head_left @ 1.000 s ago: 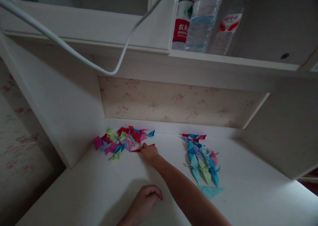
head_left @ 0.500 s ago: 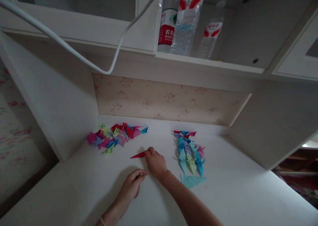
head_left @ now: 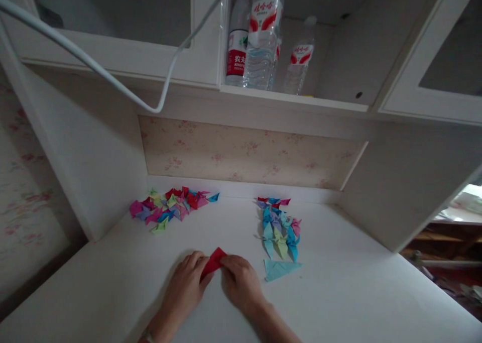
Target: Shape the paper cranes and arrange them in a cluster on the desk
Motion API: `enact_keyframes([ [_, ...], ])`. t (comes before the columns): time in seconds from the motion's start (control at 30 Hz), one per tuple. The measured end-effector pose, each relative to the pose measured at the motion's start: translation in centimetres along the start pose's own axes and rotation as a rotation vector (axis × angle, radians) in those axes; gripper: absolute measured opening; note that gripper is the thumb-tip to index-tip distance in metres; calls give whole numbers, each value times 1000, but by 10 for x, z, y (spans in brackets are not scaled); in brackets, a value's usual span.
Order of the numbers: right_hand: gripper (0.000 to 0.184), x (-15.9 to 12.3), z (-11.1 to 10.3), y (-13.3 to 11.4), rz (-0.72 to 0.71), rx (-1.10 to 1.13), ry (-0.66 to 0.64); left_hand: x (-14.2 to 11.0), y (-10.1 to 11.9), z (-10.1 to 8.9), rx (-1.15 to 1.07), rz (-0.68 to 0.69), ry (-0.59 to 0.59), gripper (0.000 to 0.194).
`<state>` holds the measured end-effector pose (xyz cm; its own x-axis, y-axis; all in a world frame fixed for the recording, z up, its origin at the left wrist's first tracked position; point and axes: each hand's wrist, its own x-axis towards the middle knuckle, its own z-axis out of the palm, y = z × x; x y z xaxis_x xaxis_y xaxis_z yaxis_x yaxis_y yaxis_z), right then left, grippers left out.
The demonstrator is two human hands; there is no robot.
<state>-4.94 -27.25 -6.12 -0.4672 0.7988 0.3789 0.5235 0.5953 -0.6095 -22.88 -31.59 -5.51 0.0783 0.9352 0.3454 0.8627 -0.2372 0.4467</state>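
Observation:
A folded piece of red paper (head_left: 214, 261) lies between my two hands, low over the white desktop. My left hand (head_left: 189, 277) pinches its left end, thumb in front and fingers behind. On the other end, my right hand (head_left: 241, 281) grips the paper's right edge with fingers pressed together. To the right lies a folded light-blue paper piece (head_left: 280, 269), flat on the desk. Just behind it stand paper cranes (head_left: 279, 240) in blue, green, purple and pink, grouped close together.
A heap of colourful folded papers (head_left: 169, 207) sits at the back left of the white desk (head_left: 324, 303). Above, a shelf holds several water bottles (head_left: 263, 36). A white cable (head_left: 113, 79) hangs across the upper left. Side panels (head_left: 376, 192) bound the desk.
The red paper has come nearer to me, held by my right hand. My left hand has moved up and taken hold of its left end. The camera view has shifted slightly.

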Motion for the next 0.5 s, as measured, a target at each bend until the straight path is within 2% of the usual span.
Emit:
enact_keyframes([
  [0.13, 29, -17, -8, -3, 124, 211, 176, -2, 2, 1, 126, 37, -55, 25],
  [0.27, 20, -29, -8, -1, 236, 301, 229, -1, 1, 4, 136, 33, -52, 30],
  [0.37, 17, -35, -4, 1, 299, 364, 232, 2, -1, 4, 0, -69, 0, 29],
  [0.43, 16, -36, -1, 2, 348, 487, 214, 4, 0, 3, -178, -175, 54, 28],
  [0.5, 21, -35, 1, 2, 396, 645, 173, 6, 4, 1, -418, -289, 52, 32],
])
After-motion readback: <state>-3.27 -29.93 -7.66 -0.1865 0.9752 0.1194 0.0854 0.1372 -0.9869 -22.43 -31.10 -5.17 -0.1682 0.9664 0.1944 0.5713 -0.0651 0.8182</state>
